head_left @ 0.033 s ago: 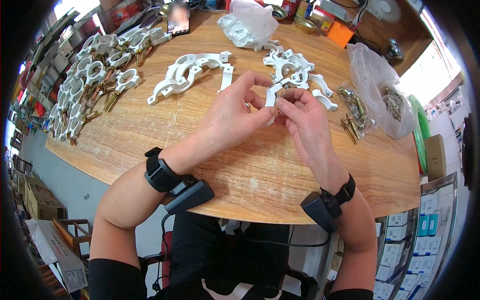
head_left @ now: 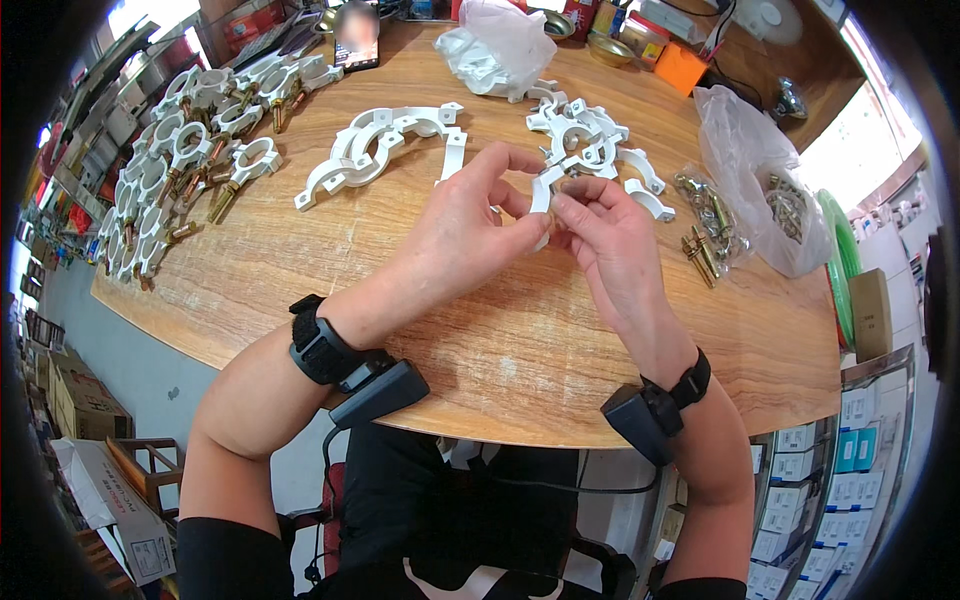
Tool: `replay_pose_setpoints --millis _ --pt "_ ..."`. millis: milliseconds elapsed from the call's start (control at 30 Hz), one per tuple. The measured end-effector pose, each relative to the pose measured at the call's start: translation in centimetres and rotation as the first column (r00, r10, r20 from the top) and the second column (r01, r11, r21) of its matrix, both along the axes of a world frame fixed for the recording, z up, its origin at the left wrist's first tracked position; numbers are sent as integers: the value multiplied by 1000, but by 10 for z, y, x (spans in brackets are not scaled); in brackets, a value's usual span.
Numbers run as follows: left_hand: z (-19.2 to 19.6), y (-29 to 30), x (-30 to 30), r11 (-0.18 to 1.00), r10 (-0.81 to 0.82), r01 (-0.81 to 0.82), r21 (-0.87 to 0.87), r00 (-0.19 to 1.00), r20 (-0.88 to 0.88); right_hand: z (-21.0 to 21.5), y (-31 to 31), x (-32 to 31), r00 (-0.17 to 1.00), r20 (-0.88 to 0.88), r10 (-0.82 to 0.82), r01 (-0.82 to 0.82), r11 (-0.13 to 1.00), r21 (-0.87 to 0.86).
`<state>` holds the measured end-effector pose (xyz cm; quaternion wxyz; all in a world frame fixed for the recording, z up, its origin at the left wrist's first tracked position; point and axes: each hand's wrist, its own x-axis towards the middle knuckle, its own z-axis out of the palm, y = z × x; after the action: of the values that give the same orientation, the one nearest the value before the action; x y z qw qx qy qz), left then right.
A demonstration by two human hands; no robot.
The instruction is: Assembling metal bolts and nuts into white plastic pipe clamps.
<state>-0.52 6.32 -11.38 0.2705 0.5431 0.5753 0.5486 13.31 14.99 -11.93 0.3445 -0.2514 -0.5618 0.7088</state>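
Observation:
My left hand (head_left: 478, 212) pinches a white curved pipe clamp piece (head_left: 541, 196) between thumb and fingers, above the table. At the side of this piece, the fingertips of my right hand (head_left: 612, 240) are closed together; whatever they grip is hidden. Just beyond both hands lies a heap of white pipe clamp halves (head_left: 575, 128). Larger white clamp halves (head_left: 380, 142) rest on the table past my left hand. Right of my right hand are several brass-coloured expansion bolts (head_left: 700, 256) and a small clear bag of bolts (head_left: 708, 200).
Many ring-shaped clamps with bolts (head_left: 190, 147) cover the table's left side. A white plastic bag (head_left: 497, 45), a phone (head_left: 357, 40) and an orange box (head_left: 681, 66) stand at the back. At the right is a clear bag of metal parts (head_left: 775, 200). The wooden table's (head_left: 480, 400) curved edge is near me.

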Motion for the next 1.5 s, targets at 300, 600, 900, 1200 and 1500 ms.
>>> replay_pose_setpoints --millis 300,600,900,1200,1500 --pt "0 0 -1 1000 0 0 8 1000 -2 2 0 1 995 -84 58 -65 994 -87" --pt "1 0 0 1000 29 -29 -12 1000 -4 2 1 2 975 -180 130 -160 974 -161" --pt "-1 0 -1 1000 6 -6 4 1000 -13 -2 0 -1 1000 0 -7 7 998 61" --pt "-3 1 -2 1000 6 -6 16 1000 13 2 -1 1 980 -154 125 -146 980 -133" --pt "-1 0 -1 1000 5 -5 26 1000 0 -1 0 0 996 -86 18 -24 998 -60"
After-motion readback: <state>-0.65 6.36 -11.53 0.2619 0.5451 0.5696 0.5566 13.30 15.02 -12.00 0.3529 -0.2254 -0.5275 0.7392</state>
